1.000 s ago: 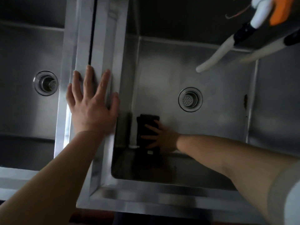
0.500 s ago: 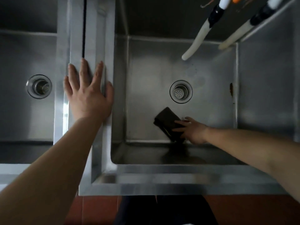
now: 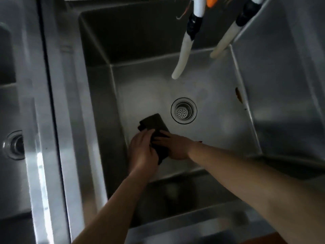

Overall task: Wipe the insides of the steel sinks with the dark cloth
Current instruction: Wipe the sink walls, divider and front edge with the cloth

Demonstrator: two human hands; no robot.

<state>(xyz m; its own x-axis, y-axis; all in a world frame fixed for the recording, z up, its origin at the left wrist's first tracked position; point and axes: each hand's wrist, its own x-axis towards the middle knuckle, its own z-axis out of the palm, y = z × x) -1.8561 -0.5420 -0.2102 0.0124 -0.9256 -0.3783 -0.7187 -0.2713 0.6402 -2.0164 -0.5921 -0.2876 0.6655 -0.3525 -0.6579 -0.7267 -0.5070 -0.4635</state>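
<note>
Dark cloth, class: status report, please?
Both hands, left and right, grip the dark cloth on sink floor. Drain beside it, nothing blocking.

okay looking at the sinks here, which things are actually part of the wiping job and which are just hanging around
Part of the job:
- dark cloth, on the sink floor
- left hand and right hand, both on the cloth
- middle sink being wiped
- left sink, also to wipe

Just there:
- two white hoses hanging over the middle sink
- drain strainer
- brown mark at the sink's right edge
</note>
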